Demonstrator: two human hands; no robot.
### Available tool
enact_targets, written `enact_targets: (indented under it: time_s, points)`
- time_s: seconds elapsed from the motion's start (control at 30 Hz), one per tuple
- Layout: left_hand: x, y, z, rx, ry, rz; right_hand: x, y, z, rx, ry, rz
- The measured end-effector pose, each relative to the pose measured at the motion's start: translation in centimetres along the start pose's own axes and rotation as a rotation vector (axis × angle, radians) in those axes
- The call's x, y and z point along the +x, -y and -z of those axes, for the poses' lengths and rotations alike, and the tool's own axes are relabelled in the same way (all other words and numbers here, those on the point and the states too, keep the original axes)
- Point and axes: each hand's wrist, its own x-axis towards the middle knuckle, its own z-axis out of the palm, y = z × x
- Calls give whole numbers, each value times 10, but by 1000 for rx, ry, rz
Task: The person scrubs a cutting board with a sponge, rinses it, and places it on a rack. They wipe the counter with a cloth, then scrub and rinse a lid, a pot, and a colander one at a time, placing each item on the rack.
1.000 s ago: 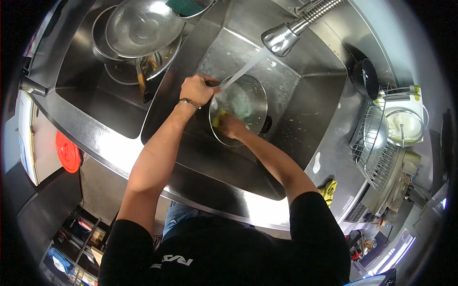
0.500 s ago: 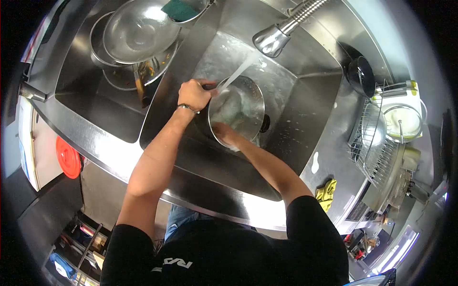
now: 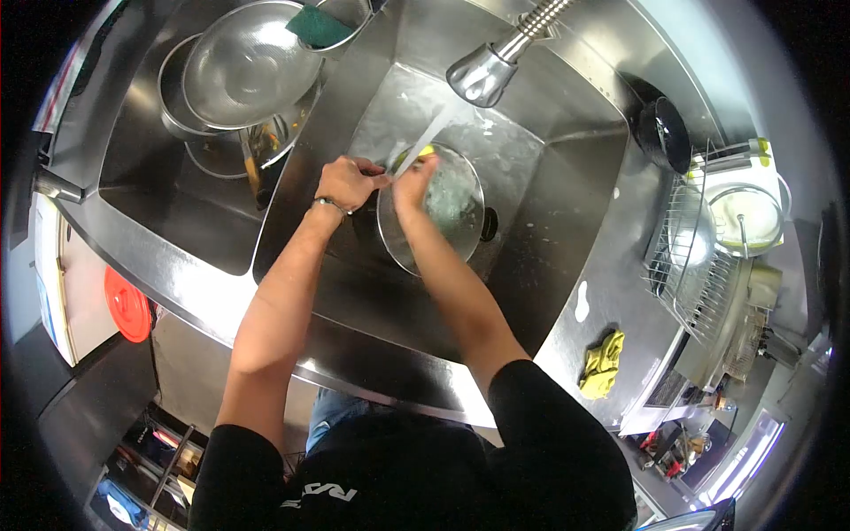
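A round metal pot [image 3: 456,217] with cloudy, soapy water in it sits in the right sink basin. At its upper left rim, my left hand [image 3: 347,184] is closed and grips the edge. My right hand [image 3: 412,183] is closed on a yellow sponge [image 3: 427,150], pressed to the pot's upper rim close to my left hand. Only a bit of the sponge shows past the fingers. From the faucet head [image 3: 482,75] above, a stream of water falls by both hands into the pot. A dark handle [image 3: 490,225] sticks out at the pot's right side.
In the left basin, a metal colander [image 3: 252,66], other pans and a green scouring pad [image 3: 319,26] are stacked. A black pan [image 3: 664,137] and a wire dish rack [image 3: 695,257] stand on the right. A yellow cloth [image 3: 602,365] lies on the right counter.
My right hand has moved up from inside the lower part of the pot to its upper rim, and the yellow sponge now shows. My left hand stays on the rim.
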Motion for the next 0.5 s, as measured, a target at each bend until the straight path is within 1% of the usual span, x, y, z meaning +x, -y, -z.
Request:
enact_targets:
  time_s: [0.03,0.07,0.1,0.13,0.17,0.2,0.23,0.3,0.37,0.43,0.5]
  points:
    - [2,-1,2,-12,11,7,4,23,13,3,-3,3]
    - [3,-4,5,-6,2,1,9,66,33,233,-191,-385]
    - [-1,-8,3,13,10,-3,8,88,45,454,-376,-784]
    - [-4,-11,1,28,21,-9,7,63,30,453,-377,-786]
    - [-3,-11,0,25,6,-16,8,14,3,447,-172,-568]
    - [-1,-10,0,20,8,-12,8,-14,-11,431,34,-350]
    - [1,-9,2,27,-37,-20,-5,-12,-2,421,38,-354]
    - [4,1,5,-9,-115,-28,-53,-3,38,-84,546,70]
    - [4,1,13,9,-92,9,-84,6,66,-591,1022,515]
    - [6,5,14,35,-71,38,-65,-31,96,-1129,1287,810]
    - [7,6,8,33,-44,20,-26,-50,126,-1220,1107,418]
